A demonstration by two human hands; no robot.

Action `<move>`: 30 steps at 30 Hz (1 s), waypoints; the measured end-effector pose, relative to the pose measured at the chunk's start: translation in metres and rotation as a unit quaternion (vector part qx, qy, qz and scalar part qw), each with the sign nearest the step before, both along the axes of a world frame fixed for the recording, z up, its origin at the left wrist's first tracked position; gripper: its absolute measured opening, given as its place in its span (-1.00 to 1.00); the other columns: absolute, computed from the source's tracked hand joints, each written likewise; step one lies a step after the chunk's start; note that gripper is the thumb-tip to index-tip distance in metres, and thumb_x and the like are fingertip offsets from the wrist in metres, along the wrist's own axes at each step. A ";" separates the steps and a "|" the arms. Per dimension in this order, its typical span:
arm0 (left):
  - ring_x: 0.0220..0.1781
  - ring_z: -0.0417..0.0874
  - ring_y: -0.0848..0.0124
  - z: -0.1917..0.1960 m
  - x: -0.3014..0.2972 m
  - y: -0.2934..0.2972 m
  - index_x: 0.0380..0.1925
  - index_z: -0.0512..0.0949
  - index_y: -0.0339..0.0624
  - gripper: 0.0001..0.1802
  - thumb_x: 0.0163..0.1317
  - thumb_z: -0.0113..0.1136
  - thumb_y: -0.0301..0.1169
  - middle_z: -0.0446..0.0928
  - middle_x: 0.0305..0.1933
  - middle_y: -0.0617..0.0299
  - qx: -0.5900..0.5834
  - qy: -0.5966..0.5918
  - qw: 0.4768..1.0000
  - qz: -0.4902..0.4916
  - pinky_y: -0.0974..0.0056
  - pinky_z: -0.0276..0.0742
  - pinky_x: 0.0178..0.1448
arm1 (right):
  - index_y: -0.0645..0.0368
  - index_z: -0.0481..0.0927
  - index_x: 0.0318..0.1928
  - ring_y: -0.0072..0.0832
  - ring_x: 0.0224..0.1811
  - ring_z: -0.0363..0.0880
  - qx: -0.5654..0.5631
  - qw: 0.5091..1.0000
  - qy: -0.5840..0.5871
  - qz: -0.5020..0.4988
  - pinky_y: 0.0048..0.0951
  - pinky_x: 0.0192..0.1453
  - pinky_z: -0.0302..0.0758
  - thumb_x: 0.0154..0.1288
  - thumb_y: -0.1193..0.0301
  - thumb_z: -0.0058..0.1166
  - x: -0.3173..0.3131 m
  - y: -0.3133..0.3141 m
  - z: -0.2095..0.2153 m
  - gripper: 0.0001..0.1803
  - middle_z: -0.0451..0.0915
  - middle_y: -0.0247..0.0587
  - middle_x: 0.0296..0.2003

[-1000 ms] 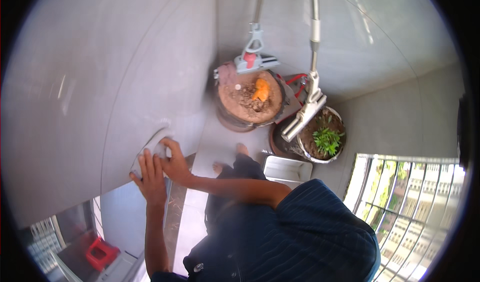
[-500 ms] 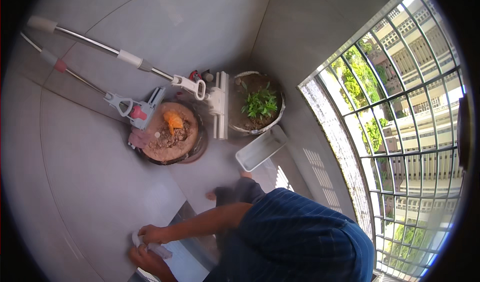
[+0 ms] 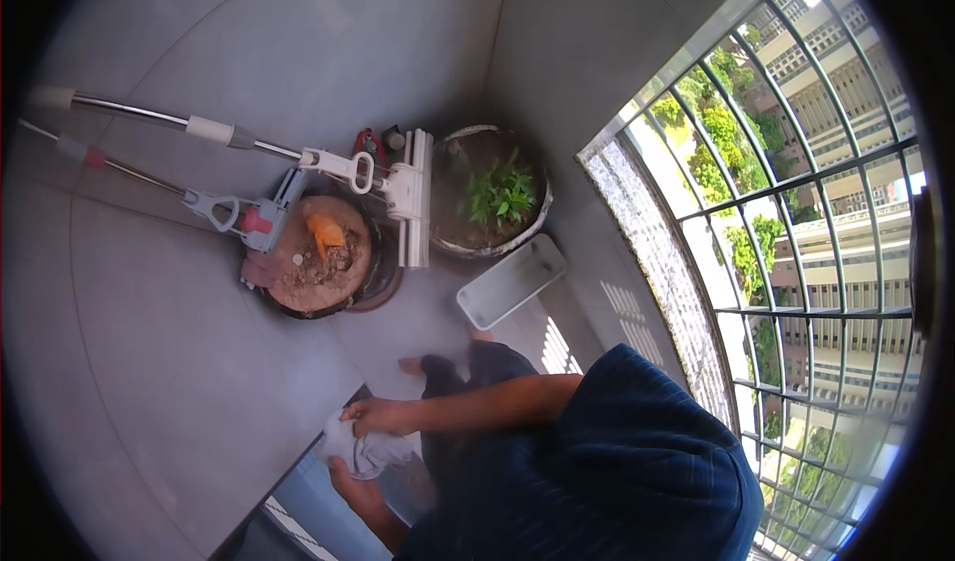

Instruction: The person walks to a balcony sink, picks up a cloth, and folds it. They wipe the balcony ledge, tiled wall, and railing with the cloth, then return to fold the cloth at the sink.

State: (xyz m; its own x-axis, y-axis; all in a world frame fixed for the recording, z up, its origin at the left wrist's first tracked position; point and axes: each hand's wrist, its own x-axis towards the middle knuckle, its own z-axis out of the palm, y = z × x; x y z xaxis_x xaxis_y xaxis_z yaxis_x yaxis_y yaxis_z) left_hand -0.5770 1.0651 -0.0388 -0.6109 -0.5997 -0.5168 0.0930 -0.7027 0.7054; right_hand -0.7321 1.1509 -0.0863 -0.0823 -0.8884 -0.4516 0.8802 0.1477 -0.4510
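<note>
A pale, whitish cloth [image 3: 370, 454] is bunched between my two hands, low and left of the middle of the view. My right hand [image 3: 374, 417] grips its upper part, the fingers bent into the fabric. From below, my left hand [image 3: 355, 485] clasps the cloth's lower side, with its fingers partly covered by the folds. Both hands are in front of my body, over the edge of a dark-framed, glassy panel [image 3: 298, 506].
Ahead stand a pot of soil [image 3: 316, 287] with an orange thing on it and a pot with a green plant [image 3: 502, 193]. Two long-handled mops [image 3: 408, 193] lean there. An oblong white planter [image 3: 512, 282] lies nearer. A barred window [image 3: 796, 243] is at right.
Both hands have moved right and up in the view, closer to my body, carrying the cloth. More of the cloth shows now, spread wider between the hands. The view has shifted slightly.
</note>
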 end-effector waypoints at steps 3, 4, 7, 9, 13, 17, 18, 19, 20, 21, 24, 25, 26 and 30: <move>0.21 0.47 0.11 0.006 -0.028 0.021 0.22 0.29 -0.49 -0.43 0.37 0.03 -0.25 0.36 0.22 -0.18 -0.137 -0.096 0.980 -0.110 0.15 0.41 0.24 | 0.23 0.48 0.06 -0.43 0.00 0.47 0.006 0.999 0.033 -0.040 -0.42 0.11 0.42 0.07 0.55 0.07 -0.011 0.019 -0.005 -0.54 0.52 -0.25 -0.09; 0.18 0.49 0.14 0.001 -0.035 0.022 0.20 0.31 -0.48 -0.46 0.36 0.05 -0.27 0.39 0.19 -0.16 -0.155 -0.105 0.975 -0.122 0.16 0.42 0.23 | 0.23 0.48 0.06 -0.43 0.00 0.47 0.004 0.999 0.029 -0.045 -0.42 0.11 0.42 0.07 0.55 0.07 -0.015 0.025 -0.006 -0.54 0.52 -0.25 -0.09; 0.11 0.53 0.19 0.003 -0.073 0.033 0.13 0.37 -0.45 -0.53 0.33 0.10 -0.32 0.45 0.12 -0.10 -0.179 -0.105 0.968 -0.144 0.17 0.46 0.17 | 0.22 0.49 0.08 -0.44 0.01 0.47 0.048 0.990 0.097 -0.094 -0.43 0.12 0.42 0.10 0.56 0.06 -0.033 0.043 -0.012 -0.55 0.52 -0.26 -0.09; 0.07 0.55 0.21 0.007 -0.097 0.033 0.09 0.40 -0.44 -0.57 0.31 0.14 -0.37 0.48 0.07 -0.06 -0.186 -0.099 0.965 -0.154 0.18 0.48 0.14 | 0.20 0.49 0.09 -0.49 -0.05 0.49 0.054 0.982 0.052 -0.171 -0.49 0.04 0.45 0.13 0.54 0.05 -0.041 0.054 -0.013 -0.55 0.53 -0.28 -0.11; -0.05 0.62 0.21 0.010 -0.145 0.037 -0.02 0.42 -0.40 -0.64 0.25 0.22 -0.43 0.57 -0.08 0.01 -0.378 -0.140 0.866 -0.296 0.15 0.52 0.04 | 0.14 0.51 0.06 -0.62 -0.22 0.47 0.096 0.963 0.036 -0.248 -0.62 -0.19 0.43 0.18 0.51 -0.01 -0.058 0.079 -0.016 -0.61 0.53 -0.38 -0.18; -0.09 0.67 0.06 0.034 -0.188 0.049 -0.05 0.42 -0.35 -0.62 0.21 0.26 -0.41 0.61 -0.18 -0.11 -0.506 -0.200 0.715 -0.439 0.11 0.52 -0.02 | 0.17 0.54 0.00 -0.64 -0.23 0.47 0.101 0.930 0.002 -0.352 -0.60 -0.17 0.42 0.18 0.48 -0.03 -0.064 0.085 -0.024 -0.65 0.55 -0.39 -0.21; -0.08 0.66 -0.04 0.033 -0.193 0.049 -0.05 0.43 -0.33 -0.62 0.20 0.27 -0.39 0.60 -0.19 -0.19 -0.504 -0.179 0.716 -0.449 0.10 0.52 -0.04 | 0.19 0.53 0.03 -0.61 -0.19 0.49 0.125 0.926 0.018 -0.356 -0.58 -0.12 0.44 0.19 0.48 -0.03 -0.064 0.085 -0.026 -0.64 0.56 -0.35 -0.18; -0.08 0.66 -0.04 0.033 -0.200 0.049 -0.05 0.43 -0.33 -0.62 0.20 0.27 -0.39 0.60 -0.19 -0.19 -0.502 -0.175 0.713 -0.457 0.10 0.52 -0.04 | 0.21 0.52 0.05 -0.58 -0.15 0.51 0.148 0.921 0.034 -0.360 -0.56 -0.07 0.45 0.21 0.48 -0.02 -0.065 0.086 -0.029 -0.63 0.57 -0.32 -0.15; -0.09 0.67 -0.01 0.034 -0.206 0.049 -0.07 0.45 -0.33 -0.66 0.21 0.26 -0.40 0.61 -0.20 -0.15 -0.506 -0.168 0.707 -0.465 0.09 0.52 -0.04 | 0.21 0.52 0.05 -0.58 -0.15 0.51 0.152 0.919 0.030 -0.364 -0.56 -0.07 0.45 0.21 0.48 -0.02 -0.063 0.084 -0.030 -0.63 0.57 -0.32 -0.15; -0.10 0.68 0.01 0.035 -0.210 0.049 -0.10 0.47 -0.33 -0.70 0.22 0.24 -0.41 0.62 -0.21 -0.12 -0.509 -0.161 0.700 -0.474 0.09 0.52 -0.05 | 0.24 0.50 0.08 -0.54 -0.10 0.52 0.175 0.906 0.064 -0.380 -0.53 -0.03 0.46 0.22 0.48 -0.02 -0.062 0.082 -0.030 -0.62 0.57 -0.29 -0.12; -0.12 0.67 -0.02 0.033 -0.221 0.046 -0.13 0.52 -0.30 -0.75 0.20 0.24 -0.44 0.63 -0.22 -0.10 -0.475 -0.121 0.682 -0.543 0.06 0.53 -0.08 | 0.30 0.47 0.11 -0.46 -0.04 0.52 0.222 0.876 0.110 -0.414 -0.47 0.03 0.47 0.25 0.48 0.01 -0.062 0.084 -0.027 -0.59 0.57 -0.22 -0.06; -0.12 0.67 -0.02 0.029 -0.225 0.047 -0.13 0.52 -0.30 -0.75 0.20 0.24 -0.44 0.63 -0.22 -0.10 -0.475 -0.116 0.680 -0.546 0.06 0.53 -0.08 | 0.33 0.45 0.13 -0.43 -0.01 0.52 0.242 0.862 0.123 -0.427 -0.44 0.06 0.47 0.25 0.48 0.02 -0.062 0.087 -0.025 -0.58 0.56 -0.19 -0.03; -0.14 0.66 -0.03 0.021 -0.227 0.047 -0.14 0.54 -0.29 -0.76 0.19 0.24 -0.46 0.63 -0.23 -0.09 -0.527 -0.100 0.625 -0.566 0.04 0.53 -0.10 | 0.33 0.45 0.13 -0.43 -0.01 0.52 0.241 0.861 0.126 -0.429 -0.44 0.06 0.47 0.25 0.48 0.02 -0.065 0.091 -0.018 -0.58 0.56 -0.19 -0.03; -0.17 0.63 -0.08 0.016 -0.243 0.070 -0.13 0.57 -0.24 -0.73 0.13 0.25 -0.50 0.61 -0.23 -0.10 -0.616 -0.001 0.549 -0.564 0.03 0.53 -0.13 | 0.33 0.46 0.13 -0.41 0.00 0.53 0.242 0.876 0.106 -0.404 -0.40 0.07 0.48 0.25 0.47 0.07 -0.079 0.111 -0.005 -0.57 0.56 -0.17 -0.03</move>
State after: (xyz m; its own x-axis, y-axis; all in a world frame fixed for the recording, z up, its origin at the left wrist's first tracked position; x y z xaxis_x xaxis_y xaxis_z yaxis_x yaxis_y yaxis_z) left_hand -0.8203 1.1352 -0.0232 -0.9533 0.2656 -0.1435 0.0880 0.6991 0.7096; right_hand -0.8115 1.2624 -0.0908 -0.7232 -0.2112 -0.6576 0.6899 -0.2653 -0.6735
